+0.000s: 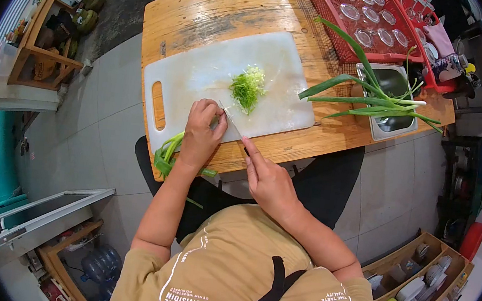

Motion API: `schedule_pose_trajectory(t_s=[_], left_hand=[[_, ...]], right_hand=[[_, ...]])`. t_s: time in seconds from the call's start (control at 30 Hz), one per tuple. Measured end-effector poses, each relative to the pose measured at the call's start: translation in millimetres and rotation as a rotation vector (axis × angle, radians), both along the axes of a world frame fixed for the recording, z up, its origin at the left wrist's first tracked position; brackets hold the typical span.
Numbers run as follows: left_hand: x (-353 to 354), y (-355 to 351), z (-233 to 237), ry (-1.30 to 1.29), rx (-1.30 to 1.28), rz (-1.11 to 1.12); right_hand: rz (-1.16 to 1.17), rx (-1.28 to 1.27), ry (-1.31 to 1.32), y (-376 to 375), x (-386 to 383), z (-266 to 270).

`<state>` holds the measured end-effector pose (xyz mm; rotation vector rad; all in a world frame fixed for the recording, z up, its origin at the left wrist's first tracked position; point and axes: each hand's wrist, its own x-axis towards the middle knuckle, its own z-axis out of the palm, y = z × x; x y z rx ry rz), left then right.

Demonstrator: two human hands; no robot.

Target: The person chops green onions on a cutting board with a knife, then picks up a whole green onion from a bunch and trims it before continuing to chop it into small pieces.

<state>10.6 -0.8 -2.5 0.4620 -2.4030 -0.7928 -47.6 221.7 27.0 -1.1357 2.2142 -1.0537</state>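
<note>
My left hand is closed around green onions on the near left part of a white cutting board. Their leafy green ends hang past the board's near edge, partly hidden by my wrist. In my right hand is a knife, its handle wrapped by my fingers. The blade points up and left, with its tip beside my left fingertips. A small pile of chopped green onion lies on the board just beyond the knife.
Whole green onions lie across a metal pan at the table's right end. A red crate of upturned glasses stands at the back right of the wooden table. A black chair is under the near edge.
</note>
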Motion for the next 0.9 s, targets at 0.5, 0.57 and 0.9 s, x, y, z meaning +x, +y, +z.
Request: schedule_pose_trajectory(t_s=[0.5,0.57,0.9], left_hand=[[2,-2,2,-0.025,0.045,-0.009],[1,-1,1,-0.031,0.041,-0.019],[0,0,2,-0.023,0.069,-0.004]], right_hand=[[-0.008,0.058,0.063,-4,5,-2],[-0.019,0.068,0.051,-7,3,1],[-0.025,0.033,0.127,-8,5,-10]])
